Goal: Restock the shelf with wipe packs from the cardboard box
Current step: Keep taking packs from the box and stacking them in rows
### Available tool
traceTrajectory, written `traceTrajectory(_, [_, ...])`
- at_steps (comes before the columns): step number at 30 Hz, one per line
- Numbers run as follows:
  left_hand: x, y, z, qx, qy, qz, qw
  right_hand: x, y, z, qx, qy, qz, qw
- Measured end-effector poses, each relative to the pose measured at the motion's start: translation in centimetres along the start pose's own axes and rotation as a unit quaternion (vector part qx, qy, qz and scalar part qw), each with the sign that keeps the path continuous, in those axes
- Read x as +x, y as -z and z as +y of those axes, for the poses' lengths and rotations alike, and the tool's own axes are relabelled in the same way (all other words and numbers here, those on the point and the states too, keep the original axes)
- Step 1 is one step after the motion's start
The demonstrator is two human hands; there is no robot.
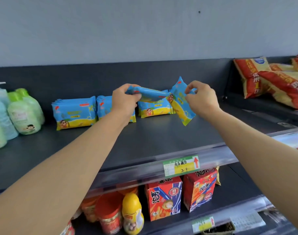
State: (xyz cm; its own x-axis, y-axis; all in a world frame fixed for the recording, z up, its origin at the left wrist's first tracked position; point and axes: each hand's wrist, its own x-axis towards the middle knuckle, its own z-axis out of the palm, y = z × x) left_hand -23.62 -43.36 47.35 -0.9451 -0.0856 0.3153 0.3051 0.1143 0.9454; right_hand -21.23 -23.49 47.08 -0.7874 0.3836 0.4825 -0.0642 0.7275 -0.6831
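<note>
Blue-and-yellow wipe packs stand in rows on the dark shelf (155, 138): one stack at the left (75, 113), one behind my left forearm (103, 107), one in the middle (154, 109). My left hand (124, 99) grips a wipe pack (150, 94) held flat above the middle stack. My right hand (201, 97) pinches the top of another wipe pack (181, 102), which hangs tilted just right of the stack. The cardboard box is out of view.
Green and pale lotion bottles (24, 112) stand at the shelf's left end. Red-and-yellow bags (270, 82) lie on the neighbouring shelf to the right. Below, under a price tag (181, 165), sit red snack boxes (163, 199), jars and a yellow bottle (132, 212).
</note>
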Motion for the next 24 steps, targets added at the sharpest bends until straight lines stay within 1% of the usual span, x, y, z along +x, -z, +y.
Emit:
traceTrajectory(3, [1.3,0.1,-0.8,0.008,0.006,-0.001,1.0,0.0,-0.4,0.1,-0.003,-0.005,0.011,1.0])
traceTrajectory(6, [1.6,-0.7,-1.4,-0.01,0.052,0.006,0.999,0.1,0.2,0.8,-0.016,-0.008,0.009,1.0])
traceTrajectory(9, [2.0,-2.0,-1.6,-0.03,0.081,-0.019,0.996,0.7,1.3,1.7,-0.036,-0.002,0.003,0.999])
traceTrajectory(12, [1.8,-3.1,-1.2,-0.032,0.1,-0.025,0.994,1.7,2.3,2.4,-0.054,0.016,-0.006,0.998])
traceTrajectory(14, [2.0,-3.5,-1.5,-0.022,0.105,-0.012,0.994,2.4,2.6,2.9,-0.085,0.029,-0.013,0.996])
traceTrajectory(18, [2.7,-3.9,-2.5,-0.003,0.129,0.026,0.991,4.3,2.7,4.1,-0.187,0.051,-0.037,0.98])
traceTrajectory(22, [3.0,-4.5,-3.3,0.004,0.167,0.063,0.984,6.2,2.5,5.5,-0.192,0.059,-0.053,0.978])
traceTrajectory(24, [2.9,-4.8,-3.5,0.005,0.183,0.067,0.981,7.0,2.2,6.1,-0.187,0.06,-0.065,0.978])
